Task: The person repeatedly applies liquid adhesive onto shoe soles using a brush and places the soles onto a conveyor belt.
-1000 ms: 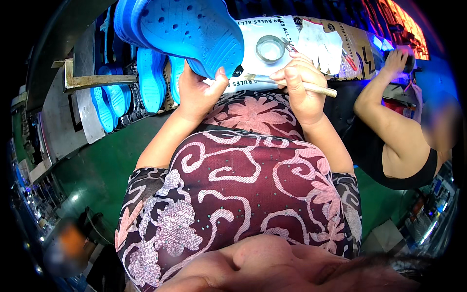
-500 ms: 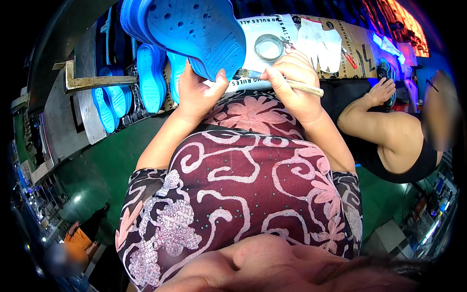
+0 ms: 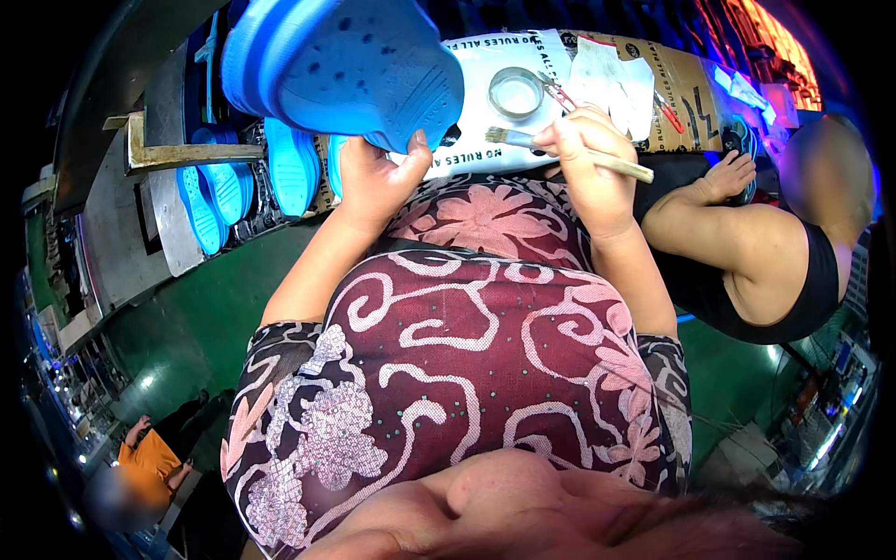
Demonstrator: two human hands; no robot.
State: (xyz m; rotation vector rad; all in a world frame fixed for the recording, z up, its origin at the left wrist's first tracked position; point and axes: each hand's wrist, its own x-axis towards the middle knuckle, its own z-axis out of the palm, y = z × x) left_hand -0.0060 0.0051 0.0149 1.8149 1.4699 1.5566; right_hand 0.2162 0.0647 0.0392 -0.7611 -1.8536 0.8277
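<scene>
Two hands are occupied above the patterned lap. A large blue clog (image 3: pixel 359 65) is held up by the left hand (image 3: pixel 378 177), sole facing the camera, the thumb pressed against its lower edge. More blue soles (image 3: pixel 291 166) are stacked on the rack to the left. A printed sheet (image 3: pixel 523 112) is spread ahead, and a small round tin (image 3: pixel 516 92) is set on it. A wooden-handled brush (image 3: pixel 571 154) is gripped in the closed right hand (image 3: pixel 588 168), its bristles pointing left, apparently just short of the clog.
</scene>
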